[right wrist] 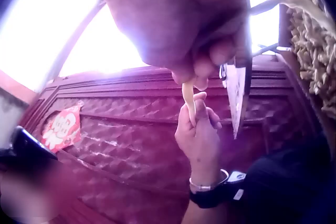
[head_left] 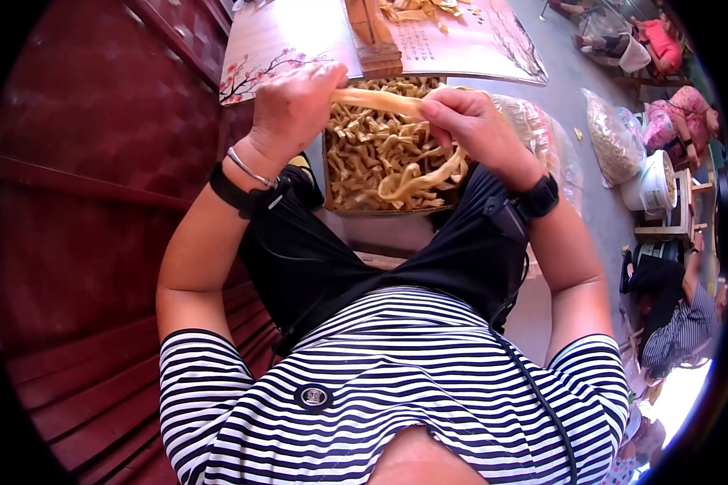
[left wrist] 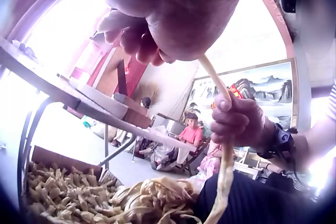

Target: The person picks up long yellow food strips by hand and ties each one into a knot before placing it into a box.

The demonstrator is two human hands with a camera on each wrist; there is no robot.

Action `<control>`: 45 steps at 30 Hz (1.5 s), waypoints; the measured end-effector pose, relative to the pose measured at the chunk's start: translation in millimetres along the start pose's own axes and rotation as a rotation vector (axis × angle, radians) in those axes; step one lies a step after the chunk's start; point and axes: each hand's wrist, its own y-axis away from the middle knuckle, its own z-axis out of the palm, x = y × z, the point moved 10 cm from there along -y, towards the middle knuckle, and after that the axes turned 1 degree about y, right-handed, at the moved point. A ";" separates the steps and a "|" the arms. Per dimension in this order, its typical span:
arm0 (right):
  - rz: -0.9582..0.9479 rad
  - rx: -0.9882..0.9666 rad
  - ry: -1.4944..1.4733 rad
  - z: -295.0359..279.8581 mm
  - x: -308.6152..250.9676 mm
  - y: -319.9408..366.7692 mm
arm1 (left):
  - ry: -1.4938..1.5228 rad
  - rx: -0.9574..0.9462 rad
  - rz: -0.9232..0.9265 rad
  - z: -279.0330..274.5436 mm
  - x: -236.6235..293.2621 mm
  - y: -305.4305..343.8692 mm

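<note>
A pale yellow strip (head_left: 380,100) is stretched between the two hands above a box of short knotted pieces (head_left: 364,153). The left hand (head_left: 295,107) grips one end, fingers curled round it; the right hand (head_left: 481,129) pinches the other part between thumb and fingers. Past the right hand the strip's tail (left wrist: 224,182) hangs down toward the box, in the left wrist view. That view also shows the right hand (left wrist: 239,121) curled round the strip. In the right wrist view the left hand (right wrist: 199,137) holds the strip (right wrist: 189,98) near its end.
Behind the box stands a table (head_left: 299,32) with a wooden block (head_left: 378,61) and more yellow pieces. Clear plastic bags (head_left: 611,137) and a white bucket (head_left: 651,182) stand at the right, near several seated people. A dark red panelled surface (head_left: 81,162) runs along the left.
</note>
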 end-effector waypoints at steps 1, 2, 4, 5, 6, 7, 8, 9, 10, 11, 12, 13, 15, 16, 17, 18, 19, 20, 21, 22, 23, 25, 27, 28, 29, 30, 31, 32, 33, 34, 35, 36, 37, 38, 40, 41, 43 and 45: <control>-0.012 0.001 0.040 -5.3 10.5 -1.9 | 0.017 -0.026 -0.003 5.9 -3.5 3.1; 0.024 0.034 0.020 -13.6 21.5 -2.1 | 0.032 -0.049 -0.006 11.3 -6.9 5.5; 0.090 0.105 -0.017 -27.0 33.5 -7.4 | -0.010 -0.087 -0.023 17.2 -12.9 3.1; 0.073 0.097 0.007 -25.6 31.2 -9.6 | 0.006 -0.064 -0.012 15.7 -8.9 0.0; 0.058 0.088 0.031 -18.2 19.7 -9.1 | 0.022 -0.042 -0.002 15.5 -2.0 -3.5; 0.045 0.078 0.052 -11.5 12.2 -12.4 | 0.040 -0.024 0.006 17.6 3.4 -7.4; -0.014 0.022 -0.004 -2.4 5.9 -20.1 | 0.128 0.001 0.063 20.5 12.0 -11.7; -0.010 -0.031 -0.112 8.5 4.0 -28.3 | 0.133 0.017 0.078 20.1 19.3 -18.5; -0.007 -0.083 -0.219 19.5 0.3 -37.5 | 0.137 0.033 0.094 16.3 27.0 -28.2; -0.004 -0.133 -0.326 27.0 -2.8 -45.1 | 0.142 0.050 0.110 15.2 31.7 -35.1; 0.073 -0.139 -0.407 27.1 4.1 -52.3 | 0.141 0.204 0.115 9.5 25.8 -40.7; -0.012 -0.079 -0.328 15.6 -4.4 -61.8 | 0.102 0.222 0.097 11.9 17.8 -46.3; -0.180 0.036 -0.168 -5.3 -27.5 -77.1 | 0.022 0.253 0.059 8.9 1.6 -56.4; -0.315 0.143 -0.203 -12.8 -48.8 -79.7 | -0.040 0.222 0.061 11.1 -5.0 -60.0; -0.324 0.137 -0.159 -16.6 -54.7 -84.6 | 0.128 0.202 -0.167 10.6 -35.1 -63.2; -0.334 0.132 -0.114 -21.2 -59.0 -89.3 | 0.297 0.181 -0.395 13.2 -61.5 -60.3; -0.341 0.127 -0.069 -24.8 -61.5 -93.5 | 0.467 0.157 -0.625 21.5 -86.9 -52.7; -0.354 0.136 -0.060 -28.1 -63.3 -95.7 | 0.765 0.226 -0.713 26.0 -105.3 -48.7; -0.382 0.124 -0.035 -28.2 -63.0 -97.8 | 0.984 0.164 -0.768 32.8 -112.2 -48.6; -0.408 0.111 -0.012 -27.6 -61.9 -99.6 | 1.036 0.043 -0.726 43.5 -106.0 -53.5; -0.433 0.099 0.008 -25.8 -60.5 -101.4 | 1.086 -0.081 -0.684 54.3 -98.7 -55.7; -0.477 0.098 0.259 -20.0 -52.2 -101.8 | 1.353 -0.347 -0.683 83.6 -66.5 -48.6; -0.625 0.098 0.428 -12.4 -63.8 -95.5 | 1.504 -0.561 -0.810 106.8 -42.2 -30.8; -0.617 0.079 0.454 -9.9 -59.3 -95.7 | 1.566 -0.601 -0.898 119.1 -39.5 -20.6; -0.705 0.089 0.463 -7.3 -66.1 -91.9 | 1.629 -0.639 -0.985 132.1 -35.8 -9.4; -0.726 0.044 0.468 -4.4 -70.3 -90.5 | 1.589 -0.710 -0.947 140.2 -24.5 -5.2; -0.746 -0.002 0.472 -1.4 -74.7 -88.8 | 1.547 -0.779 -0.910 141.7 -13.2 -4.0; -0.793 -0.008 0.441 1.1 -78.2 -86.9 | 1.428 -0.868 -0.538 120.7 4.3 -18.6; -0.801 -0.045 0.316 0.2 -77.7 -86.0 | 1.531 -0.748 -0.368 104.5 20.0 -28.5; -0.830 0.036 0.253 -9.1 -79.5 -85.9 | 1.639 -0.795 -0.164 90.8 34.4 -33.5; -0.855 0.115 0.186 -18.4 -81.5 -84.2 | 1.738 -0.840 0.045 71.2 47.4 -37.0; -0.566 0.137 0.084 -27.4 -61.1 -97.1 | 1.707 -0.738 -0.077 66.4 34.3 -42.0; -0.275 0.159 -0.016 -32.7 -35.7 -103.5 | 1.672 -0.637 -0.197 59.9 20.4 -44.6; -0.218 0.131 -0.152 -25.7 -29.0 -107.6 | 1.355 -0.555 -0.320 61.5 -0.4 -46.7; 0.015 0.007 -0.165 -5.6 -3.4 -114.1 | 0.849 -0.118 -0.086 42.8 -18.0 -57.0; 0.152 -0.088 -0.198 7.4 12.4 -113.1 | 0.653 -0.063 -0.039 40.4 -21.1 -52.8; 0.215 -0.280 -0.491 29.4 34.2 -108.2 | 0.539 -0.017 0.068 34.1 -18.3 -48.8; 0.273 -0.268 -0.640 46.7 32.0 -103.0 | 0.657 0.075 0.102 27.2 -12.7 -49.6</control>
